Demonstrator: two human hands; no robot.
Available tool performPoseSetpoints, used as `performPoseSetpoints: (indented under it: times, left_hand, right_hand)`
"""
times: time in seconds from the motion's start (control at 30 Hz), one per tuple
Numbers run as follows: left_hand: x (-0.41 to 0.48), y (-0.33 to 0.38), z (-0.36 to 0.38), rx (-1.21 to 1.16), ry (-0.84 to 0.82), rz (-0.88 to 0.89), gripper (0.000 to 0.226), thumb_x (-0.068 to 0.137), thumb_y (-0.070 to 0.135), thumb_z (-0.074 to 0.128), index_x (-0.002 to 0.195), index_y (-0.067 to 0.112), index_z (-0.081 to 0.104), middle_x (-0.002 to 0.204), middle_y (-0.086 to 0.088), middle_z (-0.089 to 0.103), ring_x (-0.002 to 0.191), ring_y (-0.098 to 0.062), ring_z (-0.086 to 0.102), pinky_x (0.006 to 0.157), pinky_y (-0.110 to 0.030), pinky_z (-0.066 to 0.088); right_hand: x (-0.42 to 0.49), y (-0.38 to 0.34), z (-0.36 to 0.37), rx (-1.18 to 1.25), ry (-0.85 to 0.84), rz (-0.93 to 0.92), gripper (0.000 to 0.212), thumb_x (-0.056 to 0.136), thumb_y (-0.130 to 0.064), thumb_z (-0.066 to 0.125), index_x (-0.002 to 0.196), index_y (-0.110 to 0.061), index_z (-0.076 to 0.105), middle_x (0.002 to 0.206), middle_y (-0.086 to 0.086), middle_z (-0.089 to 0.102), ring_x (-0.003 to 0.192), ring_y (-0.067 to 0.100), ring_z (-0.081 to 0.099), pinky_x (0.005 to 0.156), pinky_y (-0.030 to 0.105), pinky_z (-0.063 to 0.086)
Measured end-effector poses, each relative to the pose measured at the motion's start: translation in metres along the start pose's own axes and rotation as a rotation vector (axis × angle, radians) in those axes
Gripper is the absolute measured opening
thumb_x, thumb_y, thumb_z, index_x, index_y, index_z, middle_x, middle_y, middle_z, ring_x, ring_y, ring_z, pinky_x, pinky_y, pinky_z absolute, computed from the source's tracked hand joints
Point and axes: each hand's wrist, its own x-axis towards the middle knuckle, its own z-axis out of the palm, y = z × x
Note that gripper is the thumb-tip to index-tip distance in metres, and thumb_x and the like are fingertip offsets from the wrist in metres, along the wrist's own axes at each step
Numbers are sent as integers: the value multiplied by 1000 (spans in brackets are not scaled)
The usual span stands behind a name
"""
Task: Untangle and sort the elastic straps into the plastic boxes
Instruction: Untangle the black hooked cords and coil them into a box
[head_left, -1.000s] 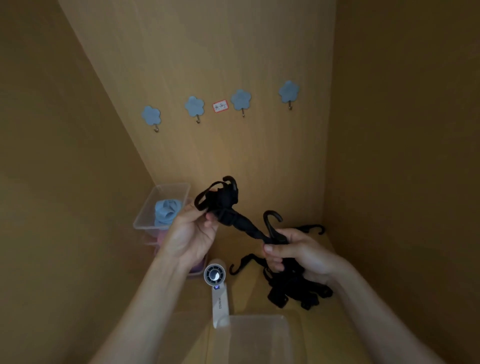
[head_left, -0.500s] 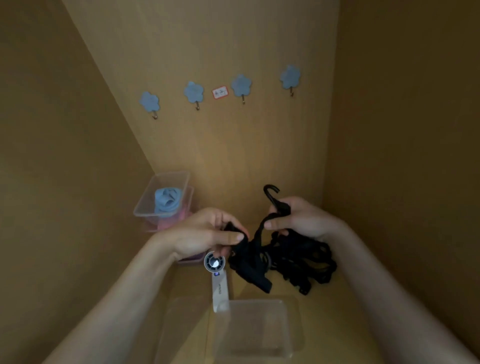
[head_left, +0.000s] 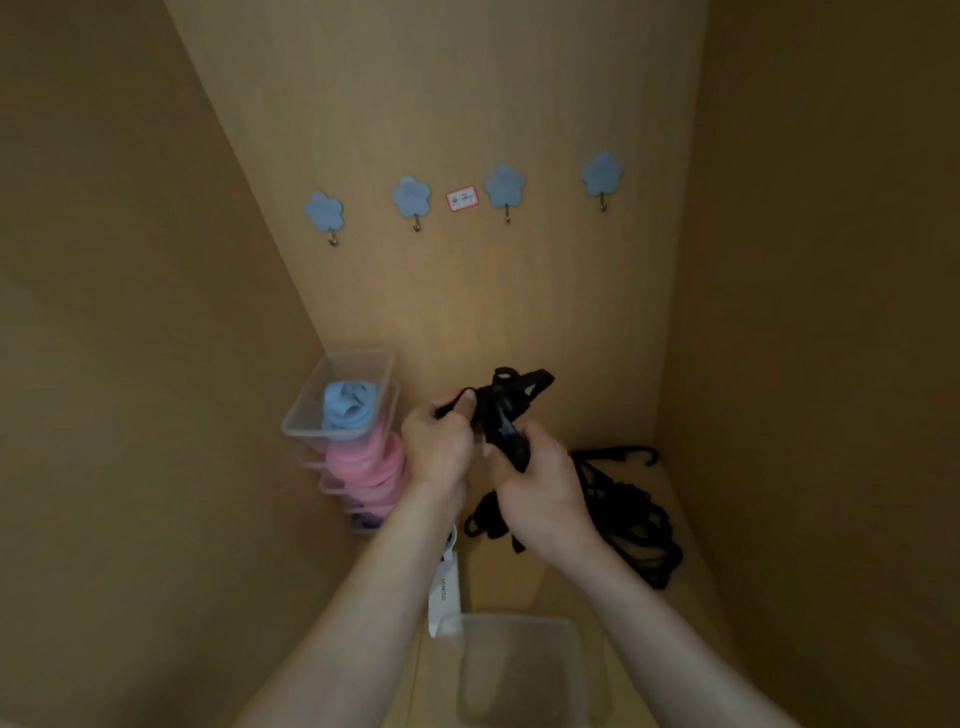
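Both hands hold one black elastic strap (head_left: 506, 410) bunched up in the air before the back wall. My left hand (head_left: 439, 447) pinches its left end. My right hand (head_left: 540, 493) grips its lower part. A tangled heap of black straps (head_left: 628, 514) with a hook lies on the shelf to the right, partly behind my right hand. At the left stands a stack of clear plastic boxes (head_left: 311, 421); the top one holds blue straps (head_left: 347, 408), lower ones pink straps (head_left: 366, 473). An empty clear box (head_left: 519, 670) sits near the front.
A white handheld fan (head_left: 444, 597) lies on the shelf between my forearms, partly hidden by my left arm. Several blue flower-shaped hooks (head_left: 413, 200) and a small label (head_left: 462, 198) are on the back wall. Wooden walls close in left and right.
Both hands rose and came together, lifting the black strap clear of the heap and bunching it. The heap now lies on the shelf, free of my right hand.
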Motion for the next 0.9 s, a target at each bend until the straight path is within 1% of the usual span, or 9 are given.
performPoseSetpoints:
  times: [0.17, 0.33, 0.43, 0.47, 0.53, 0.63, 0.7, 0.8, 0.9]
  left_hand:
    - [-8, 16, -3, -435, -236, -359, 28, 104, 7, 43, 84, 10, 63, 61, 1, 46, 44, -7, 38, 43, -21, 44]
    - [-18, 17, -16, -564, -397, -426, 32, 98, -1, 37, 83, 6, 64, 51, 5, 39, 41, -4, 31, 39, -13, 23]
    - [-22, 11, -32, -595, -679, -411, 14, 78, -2, 63, 70, 6, 72, 53, 4, 40, 40, -3, 36, 41, -12, 26]
    - [-23, 10, -39, -557, -789, -380, 8, 69, 1, 77, 69, 7, 72, 53, 4, 43, 41, -2, 39, 43, -12, 26]
    - [-20, 4, -52, -402, -977, -346, 23, 60, 8, 90, 76, 6, 74, 57, 0, 51, 45, -2, 42, 46, -14, 25]
    - [-18, 0, -65, -146, -1094, -318, 22, 76, 15, 83, 95, 6, 75, 78, -8, 51, 64, -14, 37, 63, -34, 14]
    - [-23, 4, -67, 153, -1141, -272, 10, 89, 11, 69, 98, 8, 73, 70, -3, 55, 58, -11, 38, 57, -28, 19]
    - [-29, 2, -61, 703, -1039, -108, 9, 94, 6, 66, 100, 2, 71, 64, 11, 65, 54, -2, 54, 52, -14, 40]
    - [-24, -16, -58, 751, -739, -31, 3, 90, 5, 70, 93, 5, 73, 68, 8, 69, 59, 0, 61, 55, -10, 43]
  right_hand:
    - [3, 22, -9, 494, -190, 138, 12, 98, -14, 62, 110, -12, 65, 108, 11, 74, 105, 24, 69, 95, 39, 54]
    - [17, 40, -38, 995, -179, 358, 5, 94, -11, 61, 96, -6, 63, 93, 11, 68, 87, 22, 66, 79, 34, 58]
    - [33, 46, -56, 1113, -48, 522, 16, 101, -15, 56, 88, -8, 63, 72, 4, 60, 67, 17, 56, 68, 29, 57]
    - [40, 49, -62, 1143, -21, 560, 17, 102, -18, 55, 88, -10, 61, 69, 1, 54, 63, 15, 50, 65, 27, 53]
    - [57, 55, -73, 1202, 30, 585, 18, 102, -22, 53, 87, -13, 57, 64, -4, 44, 56, 10, 38, 56, 22, 42]
    - [77, 54, -82, 1212, 94, 571, 26, 104, -21, 50, 78, -17, 48, 59, -6, 36, 46, 8, 30, 46, 20, 30]
    - [86, 45, -80, 1177, 103, 548, 28, 105, -20, 48, 77, -18, 46, 59, -6, 34, 46, 8, 27, 45, 20, 27]
    - [95, 33, -71, 1110, 129, 493, 27, 105, -19, 47, 78, -17, 47, 57, -6, 32, 46, 8, 27, 43, 19, 27]
    - [94, 16, -62, 1062, 151, 411, 25, 105, -20, 48, 79, -16, 49, 56, -7, 32, 46, 8, 27, 44, 20, 29]
